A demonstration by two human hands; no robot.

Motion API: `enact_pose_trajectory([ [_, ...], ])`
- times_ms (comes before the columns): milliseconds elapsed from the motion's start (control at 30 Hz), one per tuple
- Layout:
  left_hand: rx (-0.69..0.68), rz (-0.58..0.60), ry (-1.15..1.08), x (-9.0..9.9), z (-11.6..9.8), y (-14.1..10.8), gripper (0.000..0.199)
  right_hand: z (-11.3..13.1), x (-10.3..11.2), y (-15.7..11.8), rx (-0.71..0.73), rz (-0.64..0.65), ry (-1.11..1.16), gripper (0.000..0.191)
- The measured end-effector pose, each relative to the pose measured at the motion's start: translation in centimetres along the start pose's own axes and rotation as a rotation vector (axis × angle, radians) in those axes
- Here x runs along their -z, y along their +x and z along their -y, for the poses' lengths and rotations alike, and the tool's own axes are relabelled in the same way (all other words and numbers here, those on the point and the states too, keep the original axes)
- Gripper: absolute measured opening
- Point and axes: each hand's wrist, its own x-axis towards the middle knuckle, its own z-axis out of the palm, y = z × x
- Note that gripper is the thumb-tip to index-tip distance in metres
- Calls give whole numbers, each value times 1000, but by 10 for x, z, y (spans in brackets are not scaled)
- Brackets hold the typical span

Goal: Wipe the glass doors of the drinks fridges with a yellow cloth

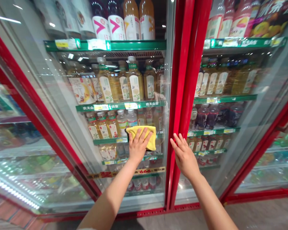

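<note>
My left hand (137, 145) presses a folded yellow cleaning cloth (151, 140) with a dark edge flat against the glass door (124, 198) of a drinks fridge. Its fingers are spread over the cloth, holding it to the glass. To its right, my right hand (185, 156) is open, with nothing in it. The fingertips lie at the red door frame (181, 105); whether they touch it I cannot tell. Behind the glass, bottled drinks (135, 83) stand in rows on shelves.
Green shelf strips (139, 45) with price tags run behind both doors. A printed sticker strip (110, 174) crosses the left door low down. More red-framed fridges stand at either side, with packed goods (26, 159) at left. Grey floor (261, 210) shows at the bottom.
</note>
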Motion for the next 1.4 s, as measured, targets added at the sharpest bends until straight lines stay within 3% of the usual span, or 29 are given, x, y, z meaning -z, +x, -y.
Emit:
enact_pose_trajectory([
  [67, 9, -17, 24, -8, -12, -27, 69, 3, -2, -5, 10, -5, 28, 85],
  [133, -120, -18, 34, -18, -24, -45, 58, 7, -4, -5, 31, -5, 60, 85],
  [200, -206, 1, 46, -24, -25, -47, 52, 12, -6, -2, 56, -7, 89, 84],
  [333, -274, 56, 66, -14, 19, -29, 63, 21, -11, 10, 92, -30, 144, 83],
  [400, -137, 54, 92, 0, 48, -28, 71, 25, -16, 13, 91, -35, 171, 82],
  [467, 116, 16, 123, 11, 68, -39, 75, 29, -25, 13, 78, -38, 195, 82],
  [533, 309, -5, 144, 14, 71, -58, 79, 36, -37, 12, 65, -39, 213, 82],
  [567, 337, 10, 148, 11, 67, -69, 81, 40, -43, 12, 62, -36, 220, 82],
  [633, 272, 84, 144, 2, 56, -85, 82, 49, -55, 15, 66, -26, 232, 83],
  [733, 50, 177, 129, -10, 56, -93, 78, 63, -67, 25, 98, -8, 236, 85],
  [867, -197, 82, 175, 1, 109, -86, 70, 71, -73, 39, 99, -16, 205, 86],
  [933, -110, -11, 176, 11, 139, -88, 70, 72, -76, 41, 69, -34, 176, 87],
  [1000, 65, -83, 144, 17, 152, -96, 70, 74, -80, 42, 31, -49, 145, 88],
  [1067, 202, -113, 100, 15, 143, -106, 69, 79, -86, 42, -4, -53, 120, 89],
  [1133, 228, -96, 61, 8, 120, -110, 67, 87, -94, 44, -24, -52, 97, 91],
  [1200, 85, -51, 9, 2, 100, -103, 64, 96, -100, 48, -28, -51, 75, 91],
  [1267, -159, -33, -50, 2, 94, -87, 57, 105, -104, 53, -19, -46, 59, 90],
  [1333, -326, -61, -82, 7, 107, -71, 55, 110, -107, 57, -7, -41, 51, 89],
  [1400, -311, -133, -64, 14, 129, -65, 59, 114, -109, 60, -3, -41, 45, 89],
])
